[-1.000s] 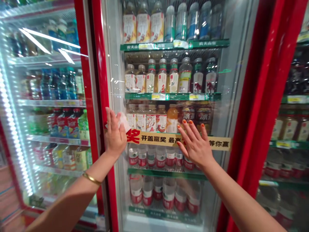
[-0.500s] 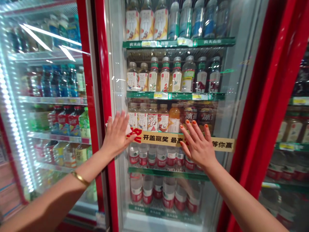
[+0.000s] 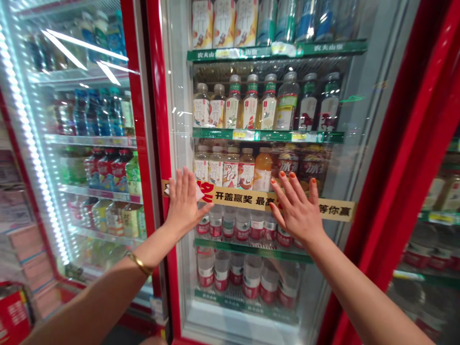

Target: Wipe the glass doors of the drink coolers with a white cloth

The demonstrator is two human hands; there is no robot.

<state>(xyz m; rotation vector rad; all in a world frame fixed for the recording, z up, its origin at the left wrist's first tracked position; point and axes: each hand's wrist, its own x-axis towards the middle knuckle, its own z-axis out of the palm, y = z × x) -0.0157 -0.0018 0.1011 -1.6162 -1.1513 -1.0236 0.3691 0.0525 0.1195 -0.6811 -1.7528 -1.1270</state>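
Note:
My left hand (image 3: 187, 203) lies flat with its fingers stretched up, over the left end of a beige banner strip (image 3: 240, 197) on the glass door (image 3: 230, 223). Part of a white piece, paper or cloth, shows behind its fingers; I cannot tell which it is. Spread fingers with orange nails mark my right hand (image 3: 298, 206), which rests against the strip's right part and hides some of its lettering. The strip runs across the door with black and red characters. Behind the glass, rows of tea bottles (image 3: 246, 167) and red-labelled water bottles (image 3: 251, 278) stand on green-edged shelves.
Red door frames (image 3: 391, 191) border the glass on both sides. To the left is another lit drinks fridge (image 3: 104, 191) with several shelves of bottles. Pink boxes (image 3: 36, 249) are stacked at the far left, and another bottle fridge (image 3: 431, 239) stands at the right.
The view has shifted slightly, so the shelves sit a little further right. More of the strip's left end shows beside my left hand. Both hands stay flat on the strip.

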